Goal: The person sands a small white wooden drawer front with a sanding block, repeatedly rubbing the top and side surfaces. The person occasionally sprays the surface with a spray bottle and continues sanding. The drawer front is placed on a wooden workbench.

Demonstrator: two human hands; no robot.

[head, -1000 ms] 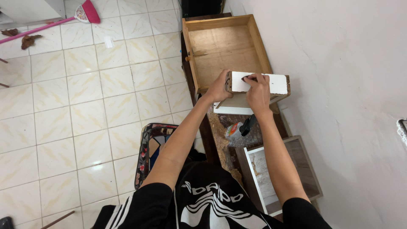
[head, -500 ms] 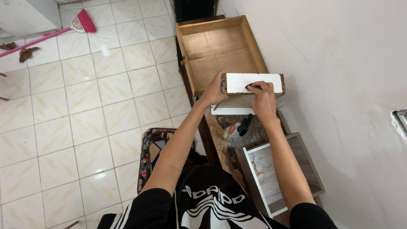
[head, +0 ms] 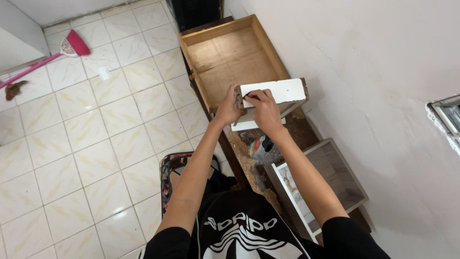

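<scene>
The white board (head: 275, 91) is being held at its near end by both hands, which are close together. The left hand (head: 229, 106) is being wrapped around the board's end edge, fingers closed on it; the right hand (head: 262, 106) is being laid over the board's top face beside it, fingertips pressed near a dark mark, though whether something small is being pinched there cannot be told.

The board itself is being kept just in front of the open wooden drawer (head: 230, 57), its far end reaching toward the wall (head: 364, 72). Directly under the board, a second white panel (head: 249, 125) is lying on the dark bench top (head: 297, 132).

For this hold to go well, the board is probably best kept level and steadied by the left hand while the right does the finer work; a firm grip at the end edge seems advisable, since the far end is unsupported.

Nearer the person than the board, a crumpled bag (head: 262, 148) and a shallow white-edged box (head: 326, 187) are resting. Well away from the board, on the tiled floor (head: 86, 134), a pink broom (head: 57, 52) is lying.
</scene>
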